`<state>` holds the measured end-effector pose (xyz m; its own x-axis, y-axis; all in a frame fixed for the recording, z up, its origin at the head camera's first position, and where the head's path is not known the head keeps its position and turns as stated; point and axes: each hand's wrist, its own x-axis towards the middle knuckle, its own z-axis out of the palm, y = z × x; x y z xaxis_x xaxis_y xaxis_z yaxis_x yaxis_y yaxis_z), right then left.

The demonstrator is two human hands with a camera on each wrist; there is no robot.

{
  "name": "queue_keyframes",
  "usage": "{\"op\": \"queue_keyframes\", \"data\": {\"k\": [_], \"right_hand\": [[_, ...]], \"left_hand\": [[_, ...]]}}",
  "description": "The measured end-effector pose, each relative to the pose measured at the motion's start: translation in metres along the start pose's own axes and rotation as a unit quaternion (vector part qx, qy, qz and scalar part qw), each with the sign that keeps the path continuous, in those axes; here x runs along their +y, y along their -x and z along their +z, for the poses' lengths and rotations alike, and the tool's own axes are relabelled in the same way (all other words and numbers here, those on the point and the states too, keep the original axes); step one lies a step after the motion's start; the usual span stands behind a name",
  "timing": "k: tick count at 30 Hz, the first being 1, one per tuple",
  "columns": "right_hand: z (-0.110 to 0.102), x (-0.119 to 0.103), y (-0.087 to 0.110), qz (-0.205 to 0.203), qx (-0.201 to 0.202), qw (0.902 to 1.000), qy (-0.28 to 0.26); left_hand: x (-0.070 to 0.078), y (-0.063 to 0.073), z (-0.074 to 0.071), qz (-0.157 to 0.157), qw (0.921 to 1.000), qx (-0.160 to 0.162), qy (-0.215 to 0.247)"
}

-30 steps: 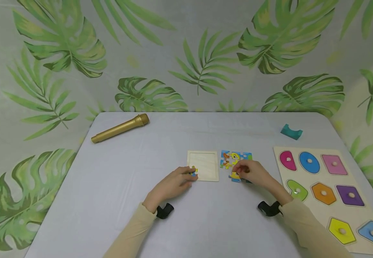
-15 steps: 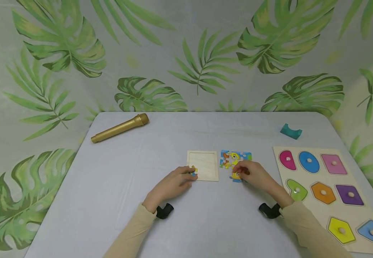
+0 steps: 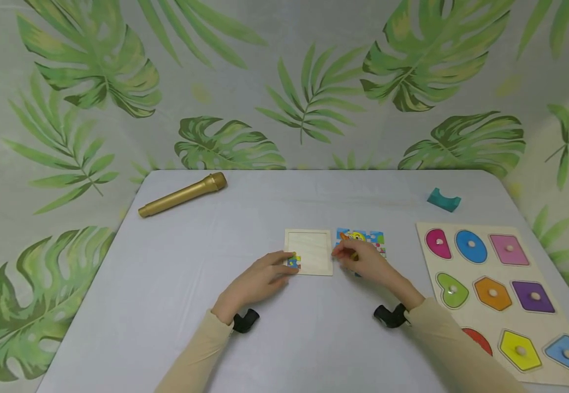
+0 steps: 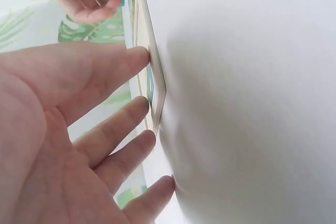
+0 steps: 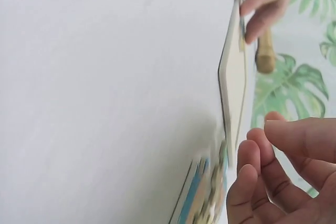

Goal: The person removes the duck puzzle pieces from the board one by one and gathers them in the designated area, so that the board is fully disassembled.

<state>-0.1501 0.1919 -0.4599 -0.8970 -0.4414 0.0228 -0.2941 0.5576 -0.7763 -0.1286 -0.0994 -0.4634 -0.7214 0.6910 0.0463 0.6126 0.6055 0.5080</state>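
In the head view my left hand [image 3: 264, 275] rests at the left edge of a shallow square wooden puzzle tray [image 3: 314, 233]. Its fingers are fairly straight, the tips touching a small blue and yellow puzzle piece [image 3: 293, 261] in the tray's lower left corner. Between the tray and a group of colourful puzzle pieces [image 3: 378, 238] hovers my right hand [image 3: 365, 263], thumb and fingertips drawn together. A thin pale edge shows between them in the left wrist view, apparently a puzzle piece, mostly hidden. In the right wrist view the pieces [image 5: 195, 192] appear stacked in layers.
A wooden shape board [image 3: 466, 322] with knobbed coloured shapes lies at the right, partly under my right sleeve. A gold microphone [image 3: 182, 195] lies at the back left. A teal curved block [image 3: 444, 200] sits at the back right of the white-covered table [image 3: 245, 218].
My right hand has moved left from the lower part of the puzzle pieces towards the tray, uncovering pieces on the right. My left hand has stayed nearly in place.
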Motion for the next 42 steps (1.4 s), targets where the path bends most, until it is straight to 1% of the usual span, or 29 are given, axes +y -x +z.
{"op": "queue_keyframes", "data": {"k": [4,7,10,13,17,19,24,31,38,42], "right_hand": [[0.014,-0.008,-0.013,-0.023,-0.018,0.9995,-0.016],[0.023,-0.015,-0.022,-0.028,-0.027,0.9990,-0.022],[0.032,-0.023,-0.030,-0.030,-0.033,0.9988,-0.022],[0.040,-0.028,-0.036,-0.038,-0.040,0.9983,-0.019],[0.048,-0.032,-0.041,-0.048,-0.046,0.9977,-0.017],[0.051,-0.034,-0.041,-0.048,-0.045,0.9977,-0.016],[0.054,-0.036,-0.043,-0.047,-0.042,0.9978,-0.017],[0.056,-0.039,-0.043,-0.052,-0.035,0.9978,-0.024],[0.057,-0.040,-0.046,-0.051,-0.027,0.9975,-0.040],[0.059,-0.039,-0.049,-0.047,-0.022,0.9980,-0.036]], "left_hand": [[-0.004,0.003,-0.003,0.001,1.0000,-0.001,-0.003],[-0.006,0.003,-0.002,0.003,1.0000,-0.002,-0.001],[-0.008,0.004,-0.002,-0.001,1.0000,-0.008,-0.001],[-0.009,0.004,-0.001,-0.002,1.0000,-0.009,-0.002],[-0.009,0.005,-0.001,0.008,1.0000,-0.005,0.002],[-0.009,0.005,-0.002,0.013,0.9999,-0.004,-0.001],[-0.008,0.005,-0.004,0.010,0.9999,-0.009,-0.004],[-0.006,0.005,-0.005,0.004,0.9999,-0.015,0.002],[-0.007,0.004,-0.005,0.007,0.9999,-0.010,0.003],[-0.006,0.005,-0.006,0.002,0.9999,-0.012,0.006]]}}
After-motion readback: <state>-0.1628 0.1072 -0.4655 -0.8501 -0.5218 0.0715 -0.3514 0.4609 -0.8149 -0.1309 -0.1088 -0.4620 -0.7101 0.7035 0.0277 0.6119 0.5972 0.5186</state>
